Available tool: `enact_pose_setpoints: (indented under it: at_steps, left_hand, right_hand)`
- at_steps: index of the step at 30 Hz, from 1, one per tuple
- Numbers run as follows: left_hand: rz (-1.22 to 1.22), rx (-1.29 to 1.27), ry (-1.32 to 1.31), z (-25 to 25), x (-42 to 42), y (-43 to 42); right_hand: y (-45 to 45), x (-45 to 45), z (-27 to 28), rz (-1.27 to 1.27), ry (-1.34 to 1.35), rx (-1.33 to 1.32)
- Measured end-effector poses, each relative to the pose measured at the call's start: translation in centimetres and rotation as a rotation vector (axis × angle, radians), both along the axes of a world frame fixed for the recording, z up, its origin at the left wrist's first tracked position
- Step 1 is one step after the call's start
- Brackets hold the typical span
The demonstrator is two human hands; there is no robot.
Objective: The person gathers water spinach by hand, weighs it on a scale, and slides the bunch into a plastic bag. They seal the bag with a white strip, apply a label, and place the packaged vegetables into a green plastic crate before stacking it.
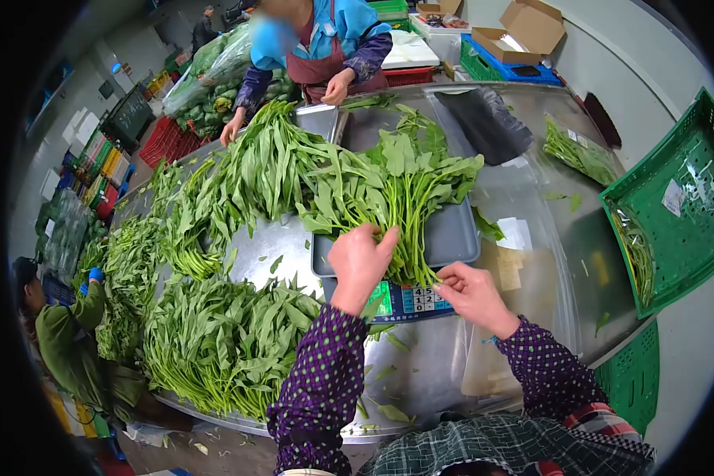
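Note:
Leafy greens [404, 186] lie on the grey tray of a digital scale [460, 234], stems toward me. My left hand [361, 258] is at the left side of their stems, thumb and index finger against them; its other fingers are curled. At the cut stem ends, above the scale's keypad [420, 300], my right hand [476, 295] has its thumb and index finger pinched on the tips. More greens [226, 345] are piled on the metal table to the left, and another heap [270, 166] lies behind them.
A co-worker [317, 47] stands across the metal table [444, 357], and another person [71, 333] is at the left. Clear plastic bags [492, 361], a black bag [484, 123], bagged greens [579, 151] and a green crate [678, 210] are on the right.

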State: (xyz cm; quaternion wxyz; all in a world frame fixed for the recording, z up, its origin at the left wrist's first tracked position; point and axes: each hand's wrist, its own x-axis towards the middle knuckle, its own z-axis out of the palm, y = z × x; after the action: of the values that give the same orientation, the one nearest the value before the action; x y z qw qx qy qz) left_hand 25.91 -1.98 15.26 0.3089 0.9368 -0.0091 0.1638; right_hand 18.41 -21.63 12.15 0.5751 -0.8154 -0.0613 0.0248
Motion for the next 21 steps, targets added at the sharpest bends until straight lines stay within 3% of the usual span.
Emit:
enact_pose_setpoints:
  at_steps: [1, 3, 6, 9, 11, 15, 19, 21]
  left_hand:
    - [0.023, 0.119, 0.171, 0.4, 0.7, -0.3]
    - [0.047, 0.131, 0.161, -0.2, 1.4, -0.4]
    - [0.029, -0.212, 0.209, -2.0, 1.9, 0.4]
    - [0.113, -0.141, 0.213, -1.2, 1.5, -0.5]
    - [0.113, -0.085, 0.158, -2.2, 2.1, -0.8]
    - [0.038, -0.497, 0.14, -3.2, 2.2, -0.3]
    - [0.036, -0.692, -0.032, -2.2, -0.1, -0.5]
    - [0.006, -0.573, -0.246, -4.8, 0.0, -0.2]
  right_hand:
    - [0.1, -0.1, 0.0, 0.006, -0.01, 0.0]
    - [0.3, -0.9, -0.2, 0.052, 0.004, 0.033]
    - [-0.6, -2.1, -1.8, 0.034, 0.051, 0.07]
    - [-1.0, -3.2, -2.9, 0.013, 0.095, 0.077]
    - [-1.0, -3.8, -3.1, 0.026, 0.126, 0.069]
    - [-1.0, -4.4, -3.0, 0.053, 0.119, 0.075]
    - [-1.9, -6.4, -3.0, -0.025, 0.196, 0.174]
    - [-1.9, -6.7, -3.9, 0.016, 0.226, 0.207]
